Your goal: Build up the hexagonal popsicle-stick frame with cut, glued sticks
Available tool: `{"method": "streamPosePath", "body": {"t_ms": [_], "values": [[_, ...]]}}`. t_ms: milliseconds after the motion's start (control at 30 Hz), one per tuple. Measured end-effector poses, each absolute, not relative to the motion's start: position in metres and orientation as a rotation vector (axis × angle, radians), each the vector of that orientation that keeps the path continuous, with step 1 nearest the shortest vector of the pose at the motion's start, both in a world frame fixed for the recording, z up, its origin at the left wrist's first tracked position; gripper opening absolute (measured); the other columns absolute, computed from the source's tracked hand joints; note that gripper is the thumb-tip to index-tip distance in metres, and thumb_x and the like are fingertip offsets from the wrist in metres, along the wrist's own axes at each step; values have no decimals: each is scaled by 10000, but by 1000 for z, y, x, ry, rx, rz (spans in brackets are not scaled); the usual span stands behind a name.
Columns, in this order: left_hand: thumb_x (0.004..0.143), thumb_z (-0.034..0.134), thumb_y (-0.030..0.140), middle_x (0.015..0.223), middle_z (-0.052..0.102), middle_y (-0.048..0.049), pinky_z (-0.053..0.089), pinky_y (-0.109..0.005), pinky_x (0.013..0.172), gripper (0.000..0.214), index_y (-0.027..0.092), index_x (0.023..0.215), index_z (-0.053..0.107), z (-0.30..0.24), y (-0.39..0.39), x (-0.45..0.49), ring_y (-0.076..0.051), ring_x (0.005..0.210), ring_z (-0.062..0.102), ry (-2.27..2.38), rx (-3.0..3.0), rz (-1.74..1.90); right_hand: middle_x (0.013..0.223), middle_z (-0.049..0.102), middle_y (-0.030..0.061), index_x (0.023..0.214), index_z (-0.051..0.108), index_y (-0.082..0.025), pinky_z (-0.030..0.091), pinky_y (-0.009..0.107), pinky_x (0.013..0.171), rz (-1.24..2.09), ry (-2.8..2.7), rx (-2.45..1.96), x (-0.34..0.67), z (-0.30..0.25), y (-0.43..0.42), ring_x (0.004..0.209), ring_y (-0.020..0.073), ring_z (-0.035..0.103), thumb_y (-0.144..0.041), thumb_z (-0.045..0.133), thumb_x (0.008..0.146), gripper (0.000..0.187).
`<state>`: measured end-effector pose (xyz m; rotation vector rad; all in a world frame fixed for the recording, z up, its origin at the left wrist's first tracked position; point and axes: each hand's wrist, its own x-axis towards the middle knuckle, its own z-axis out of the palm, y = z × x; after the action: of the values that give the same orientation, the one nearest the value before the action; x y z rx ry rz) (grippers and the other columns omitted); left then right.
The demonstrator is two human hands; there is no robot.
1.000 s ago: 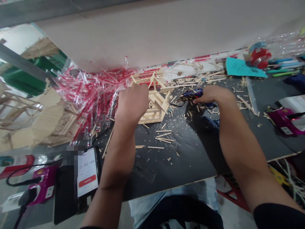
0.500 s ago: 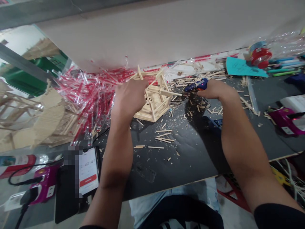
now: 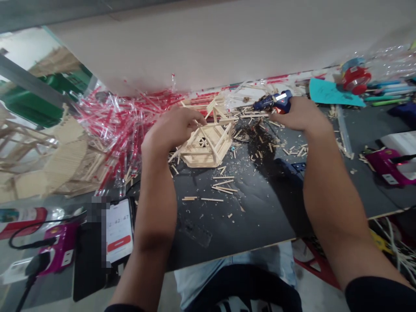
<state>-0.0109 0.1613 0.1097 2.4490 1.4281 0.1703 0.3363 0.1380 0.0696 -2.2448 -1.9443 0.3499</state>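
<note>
Left hand [image 3: 170,128]: grip curled over a popsicle-stick frame [image 3: 208,151]; any pinch hidden.
Right hand [image 3: 300,113]: grip pressed round a blue glue gun [image 3: 274,102].
Frame: set on the black counter [image 3: 247,225].
Risk: frame could be tipped by uneven pressure.

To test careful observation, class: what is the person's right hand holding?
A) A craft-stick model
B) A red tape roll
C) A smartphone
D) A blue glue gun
D: the right hand is curled around the blue glue gun, held apart from the craft-stick model.
</note>
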Motion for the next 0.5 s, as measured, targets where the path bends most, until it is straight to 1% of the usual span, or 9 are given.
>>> {"method": "streamPosePath", "body": {"t_ms": [100,200,300,400,500], "values": [[885,610,149,1032,847,-48,549,-373,1032,389,245,1165,862,108,162,-9,-247,1091,786,1463,2473,193,1093,754,271,1097,730,-161,558,489,917,272,-1761,-2386,319,86,131,1102,432,692,-437,692,938,321],[905,599,174,1050,846,-49,557,-376,1031,391,264,1181,860,106,164,-10,-252,1092,783,1448,2484,172,1145,753,278,1129,735,-155,527,517,958,193,-1784,-2316,303,98,125,1149,467,689,-428,658,958,332],[917,586,226,1032,848,-35,561,-373,1051,386,289,1181,860,105,166,-13,-250,1082,776,1399,2494,161,1146,764,266,1161,736,-146,512,504,962,140,-1788,-2229,291,103,121,1131,449,703,-413,627,968,347],[926,581,273,1023,847,-36,556,-390,1077,370,272,1171,858,107,165,-15,-269,1114,766,1374,2506,165,1169,771,258,1174,734,-150,508,484,992,137,-1793,-2154,282,104,116,1125,420,711,-397,613,976,339],[939,581,307,1081,851,-53,561,-404,1072,359,256,1167,854,111,161,-17,-287,1112,768,1410,2512,193,1176,784,226,1197,726,-204,514,467,1022,133,-1796,-2114,275,103,113,1157,403,704,-424,605,994,323]]}}
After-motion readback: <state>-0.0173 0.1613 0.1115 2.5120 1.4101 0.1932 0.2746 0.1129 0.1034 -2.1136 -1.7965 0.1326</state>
